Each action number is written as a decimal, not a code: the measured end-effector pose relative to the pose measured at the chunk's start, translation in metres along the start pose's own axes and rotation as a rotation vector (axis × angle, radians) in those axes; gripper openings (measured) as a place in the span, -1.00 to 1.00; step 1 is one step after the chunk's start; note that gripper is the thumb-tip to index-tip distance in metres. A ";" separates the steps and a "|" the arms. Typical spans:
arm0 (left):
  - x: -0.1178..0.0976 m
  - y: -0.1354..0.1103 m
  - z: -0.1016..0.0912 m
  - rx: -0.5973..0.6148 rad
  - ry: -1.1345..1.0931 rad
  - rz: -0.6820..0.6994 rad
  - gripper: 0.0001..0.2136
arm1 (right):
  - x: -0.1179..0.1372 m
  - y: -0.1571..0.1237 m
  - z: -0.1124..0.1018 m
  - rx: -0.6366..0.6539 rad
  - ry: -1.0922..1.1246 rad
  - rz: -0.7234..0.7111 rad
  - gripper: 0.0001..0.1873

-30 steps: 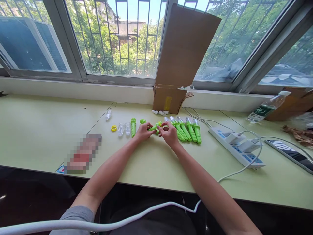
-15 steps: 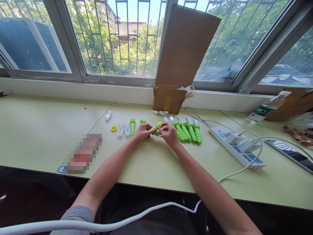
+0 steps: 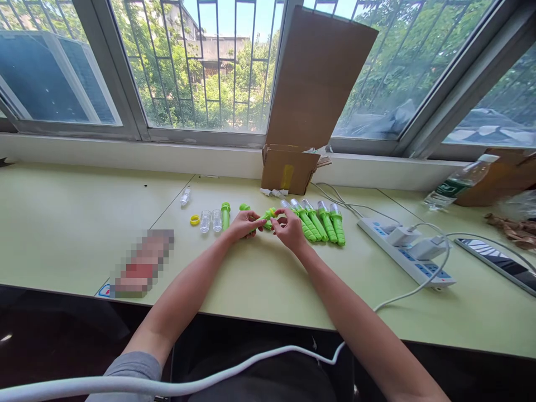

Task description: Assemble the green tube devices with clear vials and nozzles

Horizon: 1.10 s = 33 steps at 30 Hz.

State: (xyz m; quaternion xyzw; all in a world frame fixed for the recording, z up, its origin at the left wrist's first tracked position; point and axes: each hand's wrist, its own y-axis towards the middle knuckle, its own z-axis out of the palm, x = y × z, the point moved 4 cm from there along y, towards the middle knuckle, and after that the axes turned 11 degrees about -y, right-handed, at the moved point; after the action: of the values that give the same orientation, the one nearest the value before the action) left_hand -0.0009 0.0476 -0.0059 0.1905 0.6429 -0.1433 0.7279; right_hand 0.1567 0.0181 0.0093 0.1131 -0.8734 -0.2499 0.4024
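My left hand (image 3: 246, 225) is closed, thumb and fingers pinching a small green plastic piece with a yellow ring (image 3: 268, 214) at its top. From the other side, my right hand (image 3: 290, 229) holds its thumb and index finger against the same piece. Fingers hide much of it. Beside my right hand lie several green ribbed handles with clear caps (image 3: 325, 220). Left of my left hand are a green tube (image 3: 225, 215), two clear plastic cups (image 3: 205, 221) and a yellow ring (image 3: 195, 220). Another small green part (image 3: 244, 207) sits just behind my left hand.
A cardboard box (image 3: 288, 170) with a raised flap stands against the sill, small white parts (image 3: 274, 192) before it. Rightward are a power strip (image 3: 404, 254) with cables, a phone (image 3: 498, 265) and a water bottle (image 3: 460, 183). A clear-and-white piece (image 3: 185, 196) lies left.
The green piece between my fingers has turned a little, and my left hand has shifted slightly. My right hand stays nearly in place.
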 end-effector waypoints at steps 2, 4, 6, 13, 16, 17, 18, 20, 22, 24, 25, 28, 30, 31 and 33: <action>0.000 0.000 0.000 0.008 -0.003 -0.006 -0.61 | -0.001 0.000 0.000 0.008 0.011 -0.002 -0.64; 0.000 0.000 0.000 0.003 0.003 -0.012 -0.62 | -0.002 0.001 0.001 0.032 0.045 0.004 -0.61; 0.000 0.000 0.000 -0.009 0.020 -0.018 -0.61 | -0.004 0.001 0.002 0.049 0.078 0.009 -0.60; -0.003 -0.001 0.005 -0.119 0.394 0.151 -0.71 | -0.004 0.000 0.000 -0.004 -0.014 0.014 -0.63; -0.010 -0.003 0.007 -0.247 0.753 0.282 -0.80 | -0.004 0.000 -0.002 -0.037 -0.015 0.051 -0.59; -0.012 -0.004 0.008 -0.278 0.839 0.311 -0.79 | -0.005 0.000 -0.003 -0.045 0.008 0.073 -0.56; -0.013 -0.004 0.009 -0.297 0.899 0.332 -0.77 | -0.005 0.000 -0.003 -0.049 0.038 0.096 -0.54; -0.014 -0.005 0.011 -0.297 0.968 0.366 -0.74 | -0.006 0.000 -0.003 -0.045 0.101 0.135 -0.50; -0.015 -0.005 0.012 -0.266 1.013 0.384 -0.73 | -0.007 0.000 -0.003 -0.034 0.145 0.159 -0.48; -0.016 -0.004 0.013 -0.231 1.058 0.387 -0.74 | -0.008 0.000 -0.003 -0.029 0.170 0.178 -0.46; -0.017 -0.004 0.013 -0.218 1.081 0.384 -0.74 | -0.008 0.000 -0.003 -0.030 0.176 0.185 -0.45; -0.018 -0.004 0.014 -0.199 1.141 0.369 -0.77 | -0.010 0.000 -0.004 -0.043 0.182 0.202 -0.43; -0.018 -0.004 0.016 -0.203 1.156 0.362 -0.80 | -0.010 0.000 -0.004 -0.047 0.189 0.211 -0.43; -0.017 -0.004 0.016 -0.209 1.158 0.359 -0.80 | -0.010 0.001 -0.004 -0.049 0.195 0.214 -0.43; -0.016 -0.005 0.017 -0.227 1.160 0.349 -0.78 | -0.009 0.001 -0.004 -0.054 0.205 0.215 -0.42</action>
State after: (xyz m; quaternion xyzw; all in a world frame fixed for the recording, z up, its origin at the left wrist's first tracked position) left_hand 0.0094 0.0351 0.0114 0.2613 0.9047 0.1744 0.2879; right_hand 0.1658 0.0217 0.0063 0.0329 -0.8278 -0.2156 0.5169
